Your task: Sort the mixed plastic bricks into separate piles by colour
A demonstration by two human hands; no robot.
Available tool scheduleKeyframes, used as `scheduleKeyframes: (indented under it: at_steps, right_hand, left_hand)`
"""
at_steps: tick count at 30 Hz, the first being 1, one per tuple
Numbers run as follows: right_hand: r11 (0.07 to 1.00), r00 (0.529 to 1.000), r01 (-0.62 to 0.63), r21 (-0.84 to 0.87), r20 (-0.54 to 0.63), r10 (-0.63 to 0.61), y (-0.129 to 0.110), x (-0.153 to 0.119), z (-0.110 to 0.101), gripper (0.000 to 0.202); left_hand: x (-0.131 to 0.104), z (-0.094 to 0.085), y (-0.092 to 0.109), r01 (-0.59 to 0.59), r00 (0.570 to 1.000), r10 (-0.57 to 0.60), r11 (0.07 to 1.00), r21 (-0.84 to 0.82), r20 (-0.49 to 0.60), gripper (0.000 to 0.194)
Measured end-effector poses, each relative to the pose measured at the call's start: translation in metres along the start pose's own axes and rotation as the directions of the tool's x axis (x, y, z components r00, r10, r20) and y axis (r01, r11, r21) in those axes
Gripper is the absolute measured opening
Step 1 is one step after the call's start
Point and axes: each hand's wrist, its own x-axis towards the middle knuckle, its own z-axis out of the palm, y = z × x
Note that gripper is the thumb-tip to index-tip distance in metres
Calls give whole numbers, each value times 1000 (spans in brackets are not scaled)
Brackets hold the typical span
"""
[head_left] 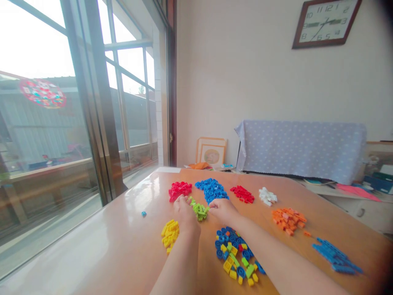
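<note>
My left hand (185, 215) is closed, its curled fingers between the pink-red brick pile (179, 190) and the lime-green toy brick pile (200, 211). Whatever it holds, if anything, is hidden. From the other side my right hand (224, 208) pinches at the green pile's right edge, a small green brick at its fingertips. Just behind that hand lies a heap of blue bricks (213, 190). Yellow bricks (169, 234) sit left of my left wrist, partly covered by it. Below my right forearm spreads a mixed pile (233, 254) of blue wheel-like pieces with yellow and green bricks.
Farther right on the brown table (129, 254) are red bricks (242, 194), white pieces (267, 196), orange bricks (288, 220) and long blue pieces (336, 256). One small blue piece (143, 214) lies alone at left. A window (132, 98) borders the table's left side.
</note>
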Motion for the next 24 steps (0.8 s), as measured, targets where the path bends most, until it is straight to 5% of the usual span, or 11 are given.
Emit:
scheduleKeyframes:
  at_steps: [6,13,19,24]
  right_hand:
    - [1000,1000,12,-2,4,-12,-15,10,19,24]
    - [1000,999,20,17,-31,-20,-7,-13,-2,35]
    - [999,998,-37,30,-43,38,23,-67,-46,26]
    - [987,985,-134,94,-96,143,47,-103,-74,27]
  left_hand:
    - [0,2,3,105,993,-109,991,-87,-42,28]
    - [-10,6,3,59,998,-59,998,16,22,30]
    - [-24,11,-9,-124,969,73,970,210,234,39]
    - [-40,16,-14,-313,860,148,909,276,488,48]
